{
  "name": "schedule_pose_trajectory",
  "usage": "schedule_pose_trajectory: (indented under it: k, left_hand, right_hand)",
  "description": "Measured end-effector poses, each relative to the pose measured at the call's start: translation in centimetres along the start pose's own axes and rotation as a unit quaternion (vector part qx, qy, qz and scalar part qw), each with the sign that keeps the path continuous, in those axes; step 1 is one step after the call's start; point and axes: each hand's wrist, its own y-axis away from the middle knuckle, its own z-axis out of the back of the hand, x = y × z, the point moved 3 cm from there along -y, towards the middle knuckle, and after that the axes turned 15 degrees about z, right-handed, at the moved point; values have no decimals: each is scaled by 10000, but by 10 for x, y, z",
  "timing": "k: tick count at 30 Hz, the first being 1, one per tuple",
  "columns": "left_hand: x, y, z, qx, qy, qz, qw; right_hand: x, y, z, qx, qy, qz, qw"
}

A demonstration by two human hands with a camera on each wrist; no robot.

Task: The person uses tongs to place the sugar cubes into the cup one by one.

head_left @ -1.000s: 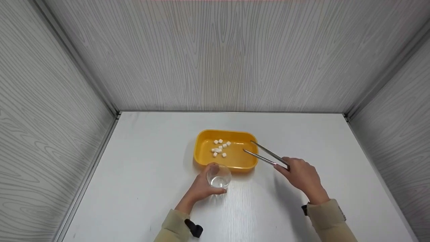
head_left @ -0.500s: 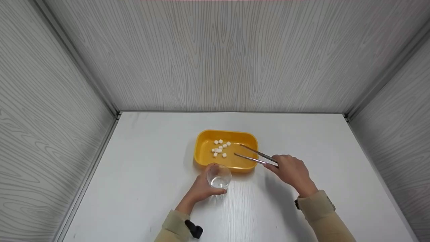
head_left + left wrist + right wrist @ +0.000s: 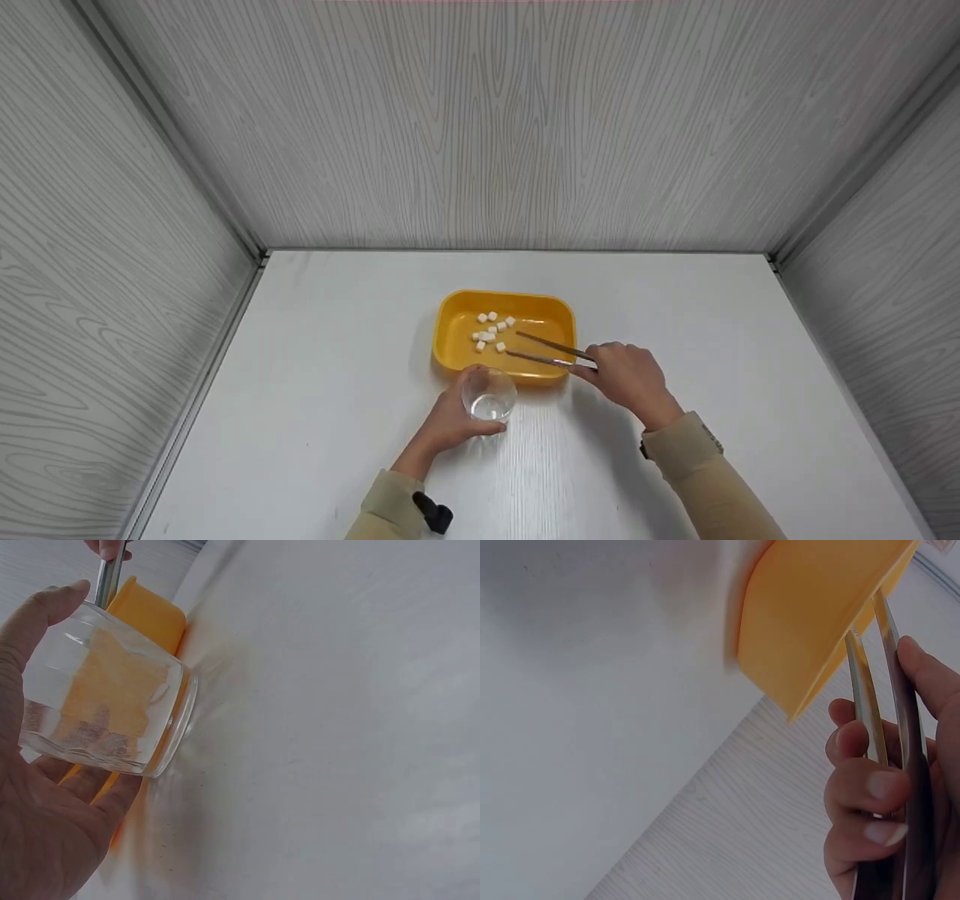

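Head view: left hand (image 3: 452,417) grips glass (image 3: 490,395), near side, apparently steadying it
Tongs (image 3: 553,346): in right hand (image 3: 625,377), tips parted, presumably to admit cubes (image 3: 490,337)
Cubes: left half of tray (image 3: 456,351)

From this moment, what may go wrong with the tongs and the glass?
The tongs stand open near crowded white cubes, so closing on one might push its neighbours away. The left hand holds the glass close beside the yellow tray, so the tongs could perhaps knock it if they swing toward it.
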Motion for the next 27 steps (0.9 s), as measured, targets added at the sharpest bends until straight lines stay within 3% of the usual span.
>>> schedule_pose_trajectory:
  k: [10, 27]
  left_hand:
    - [0, 0, 1, 15, -87, 12, 10000]
    - [1, 1, 1, -24, 8, 9, 10000]
  right_hand:
    - [5, -11, -5, -6, 256, 289, 9993]
    - [10, -28, -10, 255, 478, 170, 9984]
